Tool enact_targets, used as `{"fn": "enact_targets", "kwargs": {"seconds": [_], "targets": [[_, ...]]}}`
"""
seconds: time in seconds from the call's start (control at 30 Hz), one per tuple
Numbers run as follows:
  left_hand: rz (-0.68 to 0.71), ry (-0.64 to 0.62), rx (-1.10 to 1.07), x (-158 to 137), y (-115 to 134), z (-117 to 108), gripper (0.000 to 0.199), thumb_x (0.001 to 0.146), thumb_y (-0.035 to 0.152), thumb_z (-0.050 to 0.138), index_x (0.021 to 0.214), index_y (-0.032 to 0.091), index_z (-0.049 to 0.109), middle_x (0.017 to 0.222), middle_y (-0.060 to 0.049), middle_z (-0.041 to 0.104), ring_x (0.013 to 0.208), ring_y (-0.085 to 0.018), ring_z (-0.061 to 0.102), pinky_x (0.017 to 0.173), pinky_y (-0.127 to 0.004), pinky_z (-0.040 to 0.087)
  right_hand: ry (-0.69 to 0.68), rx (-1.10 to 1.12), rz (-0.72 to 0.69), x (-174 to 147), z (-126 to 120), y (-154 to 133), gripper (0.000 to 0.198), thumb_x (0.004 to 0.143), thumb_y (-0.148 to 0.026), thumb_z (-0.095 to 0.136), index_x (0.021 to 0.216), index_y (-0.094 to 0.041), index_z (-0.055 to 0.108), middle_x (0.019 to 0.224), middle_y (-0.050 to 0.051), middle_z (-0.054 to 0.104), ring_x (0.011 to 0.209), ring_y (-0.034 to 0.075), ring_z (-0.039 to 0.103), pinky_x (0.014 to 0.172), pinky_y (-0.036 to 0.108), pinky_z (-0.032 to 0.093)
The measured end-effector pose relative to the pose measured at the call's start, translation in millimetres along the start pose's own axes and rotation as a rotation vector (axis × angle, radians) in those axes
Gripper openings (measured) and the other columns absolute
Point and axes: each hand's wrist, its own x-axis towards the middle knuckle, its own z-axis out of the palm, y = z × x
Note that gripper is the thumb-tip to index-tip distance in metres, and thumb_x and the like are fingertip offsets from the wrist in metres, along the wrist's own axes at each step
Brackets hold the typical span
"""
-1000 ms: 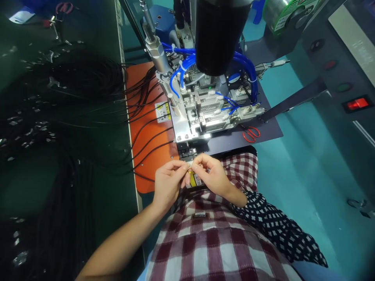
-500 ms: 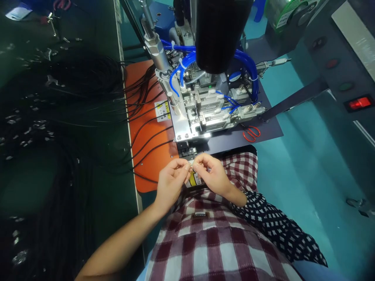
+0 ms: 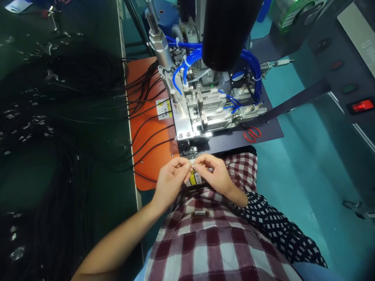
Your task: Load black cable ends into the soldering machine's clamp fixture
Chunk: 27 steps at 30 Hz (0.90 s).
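My left hand [image 3: 172, 177] is closed in a pinch in front of the machine's near end. A black cable [image 3: 145, 177] runs from the left across the orange plate into this hand. My right hand [image 3: 215, 171] is pinched too, its thumb and forefinger meeting the left fingertips. Something tiny and pale shows between the fingertips, too small to name. Just beyond the hands lies a small black and metal block at the foot of the machine [image 3: 187, 150]. A yellow and white label [image 3: 197, 178] shows below the fingers.
More black cables cross the orange plate [image 3: 155, 156] into the machine's side. Cable coils and clear scraps lie on the dark table [image 3: 35, 168] at left. Red-handled scissors [image 3: 252, 134] rest on the grey plate. A black cylinder [image 3: 225, 35] overhangs the machine.
The view has shifted slightly. Both hands stay pinched together at the same place, with only small finger movement.
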Motion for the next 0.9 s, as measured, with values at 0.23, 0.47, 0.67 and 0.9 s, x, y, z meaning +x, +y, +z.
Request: {"fn": "enact_targets", "kwargs": {"seconds": [0.23, 0.47, 0.67, 0.9], "targets": [[-0.007, 0.015, -0.035, 0.6, 2.1, 3.3, 0.019, 0.089, 0.032, 0.062, 0.081, 0.016, 0.056, 0.054, 0.006, 0.047, 0.052, -0.006, 0.039, 0.056, -0.021, 0.029, 0.027, -0.02, -0.018, -1.6, 4.5, 2.5, 0.012, 0.085, -0.027, 0.063, 0.078, -0.017, 0.063, 0.072, 0.0, 0.062, 0.063, 0.012, 0.054, 0.06, 0.025, 0.044], [-0.04, 0.013, -0.038, 0.2, 1.8, 3.4, 0.018, 0.088, 0.032, 0.063, 0.082, 0.016, 0.056, 0.051, 0.006, 0.047, 0.051, -0.007, 0.04, 0.056, -0.022, 0.03, 0.037, -0.04, -0.022, -4.7, 1.4, 4.7, 0.012, 0.087, -0.027, 0.061, 0.08, -0.018, 0.063, 0.073, 0.0, 0.063, 0.061, 0.011, 0.054, 0.059, 0.025, 0.045], [-0.041, 0.015, -0.011, -0.6, 0.7, 1.8, 0.016, 0.09, 0.03, 0.061, 0.083, 0.015, 0.056, 0.052, 0.006, 0.048, 0.052, -0.007, 0.04, 0.056, -0.021, 0.03, 0.057, -0.187, -0.118, -1.4, -7.8, -1.6, 0.011, 0.085, -0.028, 0.066, 0.088, -0.018, 0.07, 0.08, 0.004, 0.069, 0.069, 0.015, 0.061, 0.065, 0.028, 0.049], [-0.027, -0.005, 0.005, -0.8, 0.4, 0.7, 0.016, 0.089, 0.029, 0.062, 0.084, 0.015, 0.056, 0.054, 0.006, 0.048, 0.051, -0.007, 0.041, 0.054, -0.02, 0.031, 0.053, -0.301, -0.177, -1.6, -4.1, -8.3, 0.008, 0.085, -0.027, 0.067, 0.083, -0.02, 0.069, 0.081, 0.004, 0.069, 0.072, 0.017, 0.062, 0.064, 0.03, 0.049]]}}
